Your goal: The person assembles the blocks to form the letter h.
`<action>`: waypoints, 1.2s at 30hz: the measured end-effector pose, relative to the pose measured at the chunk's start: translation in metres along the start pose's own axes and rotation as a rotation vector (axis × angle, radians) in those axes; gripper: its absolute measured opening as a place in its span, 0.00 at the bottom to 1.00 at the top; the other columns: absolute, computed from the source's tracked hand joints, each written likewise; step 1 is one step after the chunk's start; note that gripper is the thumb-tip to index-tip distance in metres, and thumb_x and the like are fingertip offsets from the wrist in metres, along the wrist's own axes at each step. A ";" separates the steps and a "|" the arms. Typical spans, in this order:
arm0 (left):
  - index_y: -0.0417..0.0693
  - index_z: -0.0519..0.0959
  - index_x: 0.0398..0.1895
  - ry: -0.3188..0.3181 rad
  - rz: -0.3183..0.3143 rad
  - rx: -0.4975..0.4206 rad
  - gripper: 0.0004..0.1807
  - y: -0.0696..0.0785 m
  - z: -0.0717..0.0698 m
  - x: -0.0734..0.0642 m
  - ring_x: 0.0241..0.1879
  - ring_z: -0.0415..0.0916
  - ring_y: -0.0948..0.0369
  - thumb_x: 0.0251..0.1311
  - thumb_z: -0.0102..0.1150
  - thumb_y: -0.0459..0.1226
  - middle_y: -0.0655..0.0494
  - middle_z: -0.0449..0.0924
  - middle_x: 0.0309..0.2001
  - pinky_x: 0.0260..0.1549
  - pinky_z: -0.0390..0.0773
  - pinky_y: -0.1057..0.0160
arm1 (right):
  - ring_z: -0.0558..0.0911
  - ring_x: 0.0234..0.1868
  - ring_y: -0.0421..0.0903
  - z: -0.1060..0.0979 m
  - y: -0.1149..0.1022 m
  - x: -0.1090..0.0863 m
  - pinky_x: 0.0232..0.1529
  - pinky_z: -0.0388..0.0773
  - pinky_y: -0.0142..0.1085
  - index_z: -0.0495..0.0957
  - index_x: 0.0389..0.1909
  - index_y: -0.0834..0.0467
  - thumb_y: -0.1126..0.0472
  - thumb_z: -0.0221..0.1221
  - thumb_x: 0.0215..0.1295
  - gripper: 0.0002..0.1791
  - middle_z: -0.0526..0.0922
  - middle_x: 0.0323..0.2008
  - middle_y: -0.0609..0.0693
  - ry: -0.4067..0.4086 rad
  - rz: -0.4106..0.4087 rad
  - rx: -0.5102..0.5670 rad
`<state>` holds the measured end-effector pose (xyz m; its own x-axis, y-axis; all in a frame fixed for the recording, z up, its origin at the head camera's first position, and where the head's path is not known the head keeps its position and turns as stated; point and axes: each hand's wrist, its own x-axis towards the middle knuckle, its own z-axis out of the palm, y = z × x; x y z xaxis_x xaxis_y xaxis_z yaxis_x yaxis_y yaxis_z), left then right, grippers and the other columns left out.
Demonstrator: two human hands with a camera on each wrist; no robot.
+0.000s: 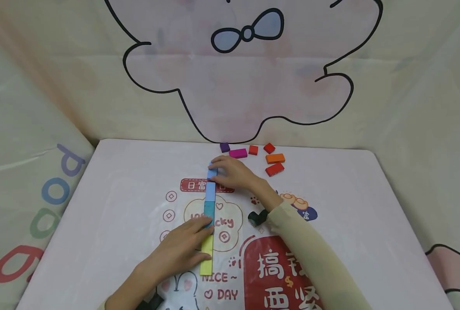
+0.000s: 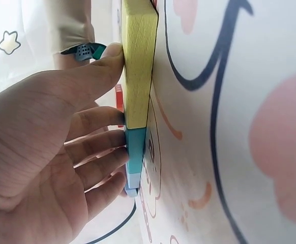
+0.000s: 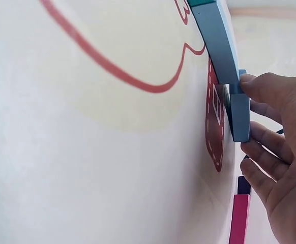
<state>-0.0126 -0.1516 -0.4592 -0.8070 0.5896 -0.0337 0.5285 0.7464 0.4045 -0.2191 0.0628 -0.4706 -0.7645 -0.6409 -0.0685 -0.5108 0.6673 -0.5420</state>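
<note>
A straight row of wooden blocks runs up the middle of the table: yellow [image 1: 206, 265] nearest, then teal [image 1: 209, 207], then light blue [image 1: 210, 191]. My left hand [image 1: 183, 243] lies along the row's left side. In the left wrist view its thumb touches the yellow block's edge, and the fairly straight fingers rest by the yellow and teal blocks. At the far end, my right hand [image 1: 235, 172] pinches a blue block [image 3: 241, 119] between thumb and fingers. That block is close to the end of the light blue one, slightly out of line in the right wrist view.
Beyond the right hand lie loose blocks: purple [image 1: 224, 147], magenta [image 1: 238, 153], orange [image 1: 275, 158] and several red ones [image 1: 274, 169]. The white table mat [image 1: 350, 206] carries printed drawings and lettering. A patterned curtain [image 1: 253, 94] hangs behind the table's back edge.
</note>
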 end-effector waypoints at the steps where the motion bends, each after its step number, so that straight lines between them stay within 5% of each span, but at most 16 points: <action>1: 0.47 0.78 0.72 0.000 0.001 0.002 0.40 0.000 0.000 0.000 0.78 0.69 0.52 0.60 0.74 0.56 0.51 0.73 0.76 0.79 0.69 0.49 | 0.74 0.76 0.49 0.001 0.000 -0.001 0.78 0.74 0.48 0.82 0.67 0.49 0.48 0.66 0.73 0.25 0.78 0.72 0.49 -0.001 -0.001 -0.001; 36: 0.48 0.77 0.72 -0.017 -0.016 -0.013 0.39 0.000 0.000 0.001 0.78 0.69 0.52 0.61 0.74 0.55 0.53 0.73 0.76 0.79 0.70 0.49 | 0.68 0.80 0.46 0.010 -0.008 -0.014 0.81 0.71 0.45 0.76 0.73 0.47 0.50 0.60 0.79 0.25 0.72 0.77 0.47 -0.025 -0.026 -0.070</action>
<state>-0.0135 -0.1513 -0.4592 -0.8107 0.5827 -0.0561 0.5116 0.7518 0.4161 -0.2005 0.0625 -0.4733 -0.7410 -0.6671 -0.0766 -0.5574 0.6748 -0.4837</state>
